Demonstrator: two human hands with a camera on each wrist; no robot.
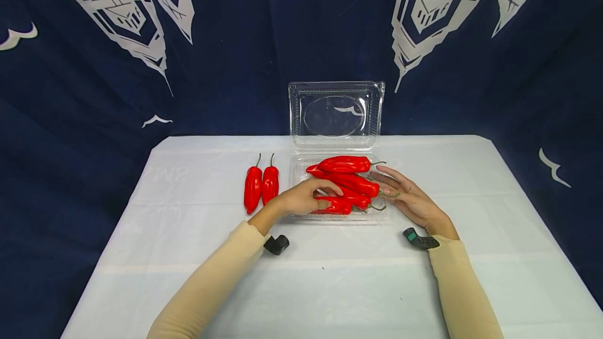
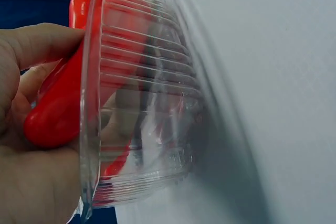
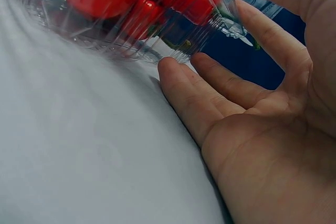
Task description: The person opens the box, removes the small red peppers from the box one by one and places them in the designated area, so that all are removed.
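A clear plastic clamshell container (image 1: 377, 217) stands on the table with its lid (image 1: 335, 114) raised at the back. Several red peppers (image 1: 350, 164) with green stems lie piled in its base, stems toward the right. My left hand (image 1: 299, 199) reaches over the near left rim, thumb and fingers around the tip end of the nearest pepper (image 1: 335, 206). In the left wrist view that pepper (image 2: 55, 116) shows behind the ribbed wall. On the opposite side my right hand (image 1: 414, 202) is spread with loosely bent fingers, its fingertips (image 3: 170, 69) close to the container's wall and the stems.
Two more red peppers, one on the left (image 1: 253, 190) and one beside it (image 1: 270, 182), lie on the white-covered table (image 1: 330, 286) left of the container. A dark blue patterned cloth (image 1: 226, 67) hangs behind the table's far edge.
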